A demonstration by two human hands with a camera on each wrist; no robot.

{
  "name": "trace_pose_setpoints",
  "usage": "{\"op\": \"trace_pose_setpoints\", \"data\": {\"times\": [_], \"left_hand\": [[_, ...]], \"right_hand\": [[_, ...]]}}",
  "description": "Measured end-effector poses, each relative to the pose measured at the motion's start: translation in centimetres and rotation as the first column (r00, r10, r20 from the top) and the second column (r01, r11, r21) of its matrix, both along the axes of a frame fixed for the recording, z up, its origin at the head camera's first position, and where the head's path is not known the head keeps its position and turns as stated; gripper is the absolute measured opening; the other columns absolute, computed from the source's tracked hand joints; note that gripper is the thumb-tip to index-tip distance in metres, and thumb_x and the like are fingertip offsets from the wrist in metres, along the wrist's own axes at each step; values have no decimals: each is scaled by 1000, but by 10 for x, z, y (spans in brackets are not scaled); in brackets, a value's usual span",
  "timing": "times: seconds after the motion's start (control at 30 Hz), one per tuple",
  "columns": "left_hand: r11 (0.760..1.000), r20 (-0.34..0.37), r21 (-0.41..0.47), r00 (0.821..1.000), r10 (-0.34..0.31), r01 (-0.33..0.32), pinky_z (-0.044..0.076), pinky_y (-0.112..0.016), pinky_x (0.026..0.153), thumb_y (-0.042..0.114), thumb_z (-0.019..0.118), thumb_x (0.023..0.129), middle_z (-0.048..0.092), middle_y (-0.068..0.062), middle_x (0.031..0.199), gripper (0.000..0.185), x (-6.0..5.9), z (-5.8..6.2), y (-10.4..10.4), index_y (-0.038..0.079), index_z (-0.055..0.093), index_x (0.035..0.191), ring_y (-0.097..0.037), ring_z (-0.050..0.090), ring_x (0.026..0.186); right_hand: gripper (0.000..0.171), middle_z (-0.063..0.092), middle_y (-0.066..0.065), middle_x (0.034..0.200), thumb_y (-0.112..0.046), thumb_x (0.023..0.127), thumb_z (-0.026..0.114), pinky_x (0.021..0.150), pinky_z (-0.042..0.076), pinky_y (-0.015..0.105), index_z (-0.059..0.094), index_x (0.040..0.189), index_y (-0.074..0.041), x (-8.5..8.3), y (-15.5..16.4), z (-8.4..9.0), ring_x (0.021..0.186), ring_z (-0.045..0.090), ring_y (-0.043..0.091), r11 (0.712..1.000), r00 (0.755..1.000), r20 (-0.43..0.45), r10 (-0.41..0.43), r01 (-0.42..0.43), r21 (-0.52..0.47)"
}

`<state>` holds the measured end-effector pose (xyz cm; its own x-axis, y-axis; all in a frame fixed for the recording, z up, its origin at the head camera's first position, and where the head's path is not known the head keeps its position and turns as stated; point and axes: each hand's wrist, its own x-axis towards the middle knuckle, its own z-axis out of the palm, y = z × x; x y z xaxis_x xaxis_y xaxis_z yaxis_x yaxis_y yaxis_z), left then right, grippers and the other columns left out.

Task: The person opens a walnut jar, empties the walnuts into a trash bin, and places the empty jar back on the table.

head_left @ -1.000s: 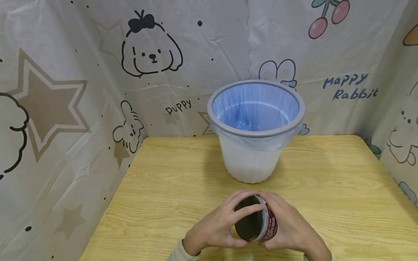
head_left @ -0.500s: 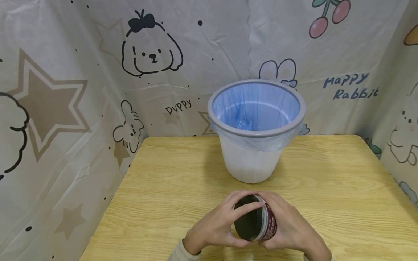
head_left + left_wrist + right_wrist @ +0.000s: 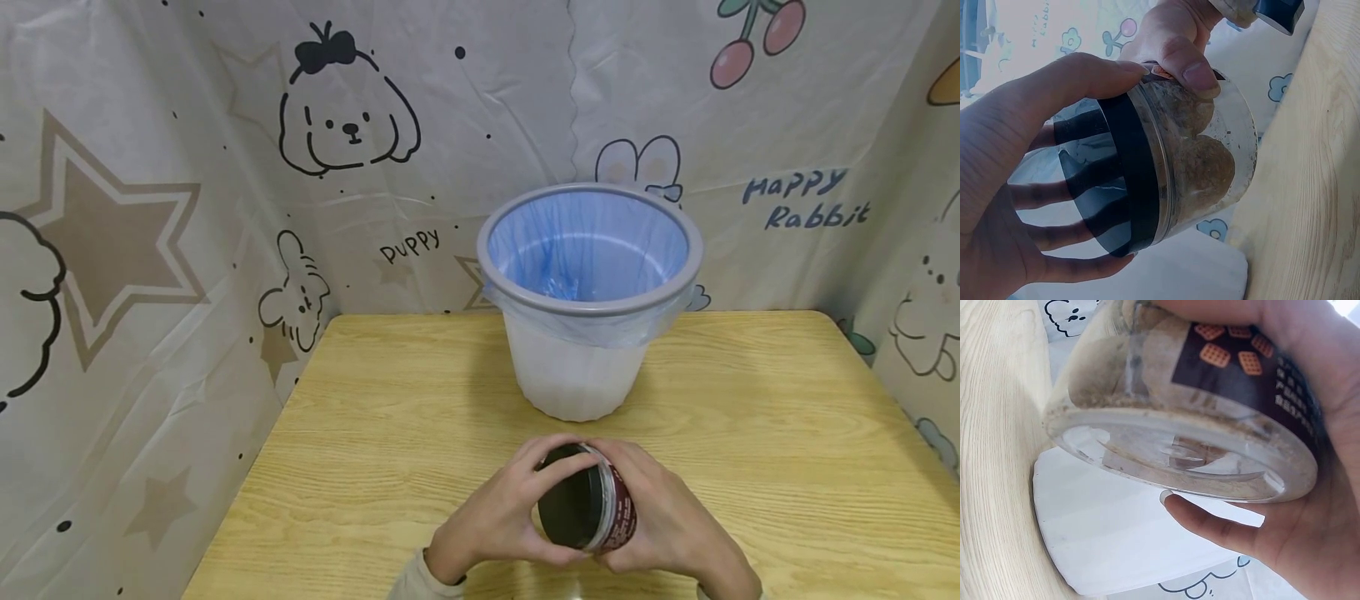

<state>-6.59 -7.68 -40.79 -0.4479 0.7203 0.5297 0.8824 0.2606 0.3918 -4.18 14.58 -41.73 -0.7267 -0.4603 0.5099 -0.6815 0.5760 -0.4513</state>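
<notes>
Both hands hold a clear plastic jar (image 3: 1244, 144) with a dark cookie-print label (image 3: 1229, 375). It lies tilted, and brown round lumps (image 3: 1207, 169) and crumbs show through its wall. My left hand (image 3: 510, 512) grips the black lid (image 3: 566, 508), thumb on one side and fingers spread round the other. In the left wrist view the lid (image 3: 1138, 175) sits on the jar's mouth. My right hand (image 3: 663, 521) is wrapped round the jar's body, its thumb pressing near the label in the left wrist view. In the right wrist view the jar's base (image 3: 1166, 456) faces the camera.
Behind the hands a white bin (image 3: 577, 375) with a grey rim and a blue plastic liner (image 3: 600, 242) stands on the wooden table (image 3: 375, 433). A printed cloth (image 3: 450, 125) with cartoon animals hangs at the back and both sides.
The left hand and the lid side of the jar have shifted slightly up in the head view. The right hand and the bin stay about where they were.
</notes>
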Motion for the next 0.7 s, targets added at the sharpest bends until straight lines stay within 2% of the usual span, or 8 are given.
{"op": "trace_pose_setpoints", "data": {"times": [0.27,0.5,0.6,0.7], "left_hand": [[999,25,-6,998,53,-53,43,-30,101,44,89,62,42,-7,138,98,2,-1,2,18,41,144,-17,44,126],[998,60,9,996,65,-65,42,-25,101,43,90,60,44,-8,136,101,3,-2,2,17,41,144,-15,47,122],[997,114,12,991,74,-76,44,-26,99,42,91,60,44,-7,137,101,4,-2,2,18,41,145,-14,49,121],[995,211,8,972,100,-104,45,-28,98,41,90,62,44,-3,137,99,7,0,2,22,40,146,-13,50,120]], "right_hand": [[105,55,-5,122,-29,36,89,80,55,37,51,131,-8,-1,1,-3,106,55,13,1000,1000,-2,-1,1,-3],[105,55,-5,124,-28,35,89,80,55,37,51,131,-7,1,1,-4,107,55,13,1000,1000,9,-8,8,-1],[106,54,-6,124,-28,35,89,81,55,37,51,132,-9,1,1,-3,107,55,12,1000,1000,12,-11,11,-3],[106,55,-6,124,-29,35,89,82,54,37,51,132,-10,1,1,-3,107,55,12,1000,1000,9,-17,17,-4]]}}
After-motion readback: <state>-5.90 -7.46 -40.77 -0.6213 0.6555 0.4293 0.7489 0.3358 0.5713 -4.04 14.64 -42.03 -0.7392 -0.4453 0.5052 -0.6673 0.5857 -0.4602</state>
